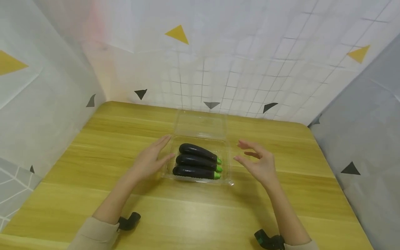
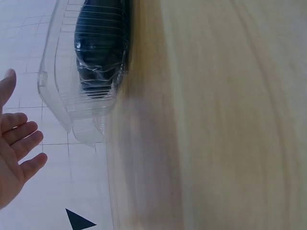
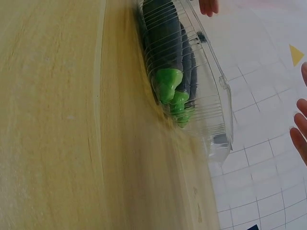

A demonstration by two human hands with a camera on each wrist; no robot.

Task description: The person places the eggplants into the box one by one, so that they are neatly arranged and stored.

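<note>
Three dark eggplants [image 1: 196, 160] with green stem ends lie side by side in a clear plastic clamshell box [image 1: 229, 163] on the table. Its lid [image 1: 200, 123] is folded back, away from the person. At the box's left side is the left hand [image 1: 150, 158], fingers extended and thumb spread, overlapping the rim in the head view. In the left wrist view that hand [image 2: 17, 148] shows a small gap from the box wall. The right hand [image 1: 257, 161] hovers off the box's right side, fingers loosely bent and holding nothing. Green stems [image 3: 169, 85] show through the ribbed wall in the right wrist view.
The wooden table [image 1: 187, 215] extends around the box on all sides. Pale sheets printed with grid lines and triangles [image 1: 178, 34] hang behind the table and at both sides. Dark curved camera mounts [image 1: 129, 221] are strapped to both wrists.
</note>
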